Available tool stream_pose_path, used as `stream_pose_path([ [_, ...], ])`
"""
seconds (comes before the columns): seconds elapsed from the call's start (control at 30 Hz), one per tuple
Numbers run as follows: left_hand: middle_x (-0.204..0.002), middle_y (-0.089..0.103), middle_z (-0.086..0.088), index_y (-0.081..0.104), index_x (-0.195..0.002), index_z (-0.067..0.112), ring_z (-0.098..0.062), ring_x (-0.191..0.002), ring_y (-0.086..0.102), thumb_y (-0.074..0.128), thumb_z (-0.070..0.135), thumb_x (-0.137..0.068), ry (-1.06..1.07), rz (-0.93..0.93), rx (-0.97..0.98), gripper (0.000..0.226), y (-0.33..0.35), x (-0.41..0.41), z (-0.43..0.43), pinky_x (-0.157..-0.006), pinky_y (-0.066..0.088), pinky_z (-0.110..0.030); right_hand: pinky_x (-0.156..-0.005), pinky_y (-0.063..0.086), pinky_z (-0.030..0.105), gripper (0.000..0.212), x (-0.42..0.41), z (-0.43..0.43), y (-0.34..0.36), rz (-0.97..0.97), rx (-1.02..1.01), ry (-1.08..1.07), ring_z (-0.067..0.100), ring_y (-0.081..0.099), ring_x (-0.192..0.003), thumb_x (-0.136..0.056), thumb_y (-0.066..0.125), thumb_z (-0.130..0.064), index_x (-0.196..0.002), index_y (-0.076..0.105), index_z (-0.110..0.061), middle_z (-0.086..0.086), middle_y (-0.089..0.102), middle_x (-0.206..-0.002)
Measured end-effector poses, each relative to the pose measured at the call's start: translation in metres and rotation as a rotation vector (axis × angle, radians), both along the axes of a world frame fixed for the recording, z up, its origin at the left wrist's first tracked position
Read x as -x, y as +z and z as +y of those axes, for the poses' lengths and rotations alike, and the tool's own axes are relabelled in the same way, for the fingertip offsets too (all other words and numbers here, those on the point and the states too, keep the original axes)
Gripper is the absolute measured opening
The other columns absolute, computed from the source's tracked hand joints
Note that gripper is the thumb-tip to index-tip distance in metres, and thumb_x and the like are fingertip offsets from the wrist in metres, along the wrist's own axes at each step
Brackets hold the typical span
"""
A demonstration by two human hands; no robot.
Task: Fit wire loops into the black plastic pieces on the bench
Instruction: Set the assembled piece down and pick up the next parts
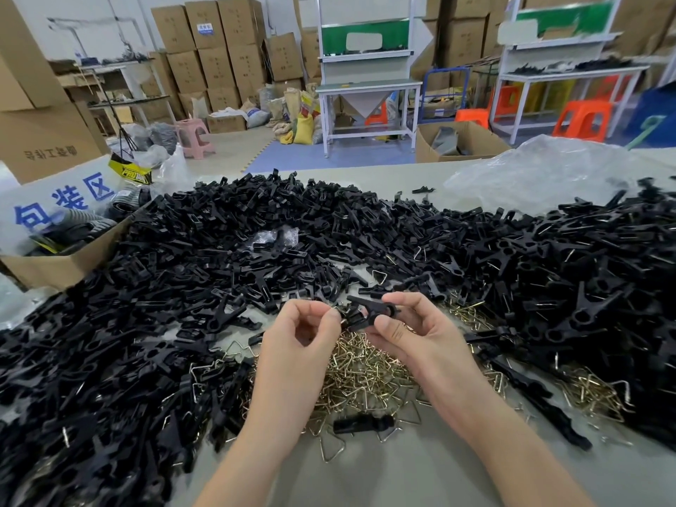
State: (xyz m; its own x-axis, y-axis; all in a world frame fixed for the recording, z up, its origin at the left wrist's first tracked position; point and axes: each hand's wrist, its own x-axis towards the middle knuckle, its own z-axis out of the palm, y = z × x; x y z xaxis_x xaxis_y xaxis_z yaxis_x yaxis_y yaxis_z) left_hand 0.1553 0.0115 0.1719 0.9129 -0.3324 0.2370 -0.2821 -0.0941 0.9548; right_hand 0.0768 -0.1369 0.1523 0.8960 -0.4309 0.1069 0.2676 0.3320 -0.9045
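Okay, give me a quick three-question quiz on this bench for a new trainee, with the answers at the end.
1. True or false: the right hand holds a black piece.
2. The loose wire loops lie: A on the bench; B on the floor; C on a stool.
3. On which side of the bench is the box?
Key: 1 true; 2 A; 3 left.

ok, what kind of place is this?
Probably a small factory's assembly and packing floor: bench heaped with black pieces and wire loops, stacked cartons behind, more workstations beyond. The left hand and right hand grip one piece.
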Motion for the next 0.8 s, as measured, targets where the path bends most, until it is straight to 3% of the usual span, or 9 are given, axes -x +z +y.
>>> stream_pose_path([
  [0.13,-0.071,0.067,0.008,0.073,-0.088,0.02,-0.004,-0.067,0.059,0.07,0.027,-0.091,-0.089,0.19,0.108,0.008,0.0,-0.001,-0.001,-0.064,0.05,-0.016,-0.092,0.057,0.03,0.048,0.0,0.002,0.001,0.012,0.044,0.041,0.029,0.072,-0.108,-0.065,0.093,-0.046,-0.105,0.073,-0.028,0.01,0.074,-0.116],
  [0.3,-0.073,0.069,0.005,0.075,-0.085,0.029,-0.007,-0.069,0.06,0.07,0.027,-0.092,-0.168,0.314,0.131,0.009,-0.002,0.0,-0.003,-0.072,0.051,-0.026,-0.09,0.058,0.028,0.051,0.002,0.002,0.002,0.021,0.07,0.036,0.027,0.073,-0.105,-0.061,0.093,-0.051,-0.103,0.073,-0.029,0.009,0.075,-0.115],
  [0.4,-0.073,0.069,0.003,0.075,-0.083,0.027,-0.008,-0.069,0.06,0.07,0.025,-0.092,-0.181,0.333,0.144,0.011,-0.002,-0.001,-0.002,-0.069,0.051,-0.025,-0.09,0.058,0.03,0.042,0.004,0.002,0.003,0.022,0.086,0.039,0.027,0.073,-0.104,-0.067,0.091,-0.045,-0.102,0.073,-0.03,0.008,0.075,-0.115],
  [0.53,-0.076,0.072,0.006,0.076,-0.082,0.026,-0.005,-0.069,0.065,0.071,0.023,-0.092,-0.166,0.3,0.125,0.011,-0.003,0.0,-0.003,-0.064,0.052,-0.017,-0.099,0.056,0.042,0.028,0.004,0.001,0.001,0.057,0.194,0.035,0.026,0.073,-0.102,-0.079,0.082,-0.03,-0.105,0.07,-0.031,0.005,0.075,-0.115],
  [0.67,-0.074,0.07,-0.001,0.074,-0.073,0.023,-0.012,-0.069,0.063,0.067,0.014,-0.093,-0.283,0.359,0.176,0.023,0.003,0.0,-0.003,-0.063,0.052,-0.022,-0.101,0.055,0.041,0.044,0.006,0.0,0.003,0.04,0.189,0.057,0.026,0.072,-0.103,-0.072,0.088,-0.048,-0.108,0.071,-0.03,0.007,0.075,-0.115],
  [0.73,-0.074,0.067,-0.006,0.069,-0.082,0.012,-0.015,-0.068,0.062,0.067,0.011,-0.093,-0.41,0.45,0.268,0.012,0.008,0.002,-0.002,-0.059,0.052,-0.025,-0.096,0.057,0.039,0.046,0.007,0.0,0.004,0.004,0.184,0.107,0.025,0.071,-0.099,-0.071,0.088,-0.05,-0.109,0.073,-0.028,0.008,0.075,-0.116],
  [0.8,-0.075,0.064,-0.007,0.069,-0.092,0.007,-0.016,-0.068,0.061,0.069,0.02,-0.087,-0.566,0.503,0.324,0.014,0.011,0.007,-0.003,-0.058,0.053,-0.027,-0.079,0.06,0.037,0.044,0.007,0.002,0.005,-0.058,0.143,0.188,0.022,0.069,-0.083,-0.076,0.086,-0.044,-0.112,0.074,-0.022,0.012,0.074,-0.11],
])
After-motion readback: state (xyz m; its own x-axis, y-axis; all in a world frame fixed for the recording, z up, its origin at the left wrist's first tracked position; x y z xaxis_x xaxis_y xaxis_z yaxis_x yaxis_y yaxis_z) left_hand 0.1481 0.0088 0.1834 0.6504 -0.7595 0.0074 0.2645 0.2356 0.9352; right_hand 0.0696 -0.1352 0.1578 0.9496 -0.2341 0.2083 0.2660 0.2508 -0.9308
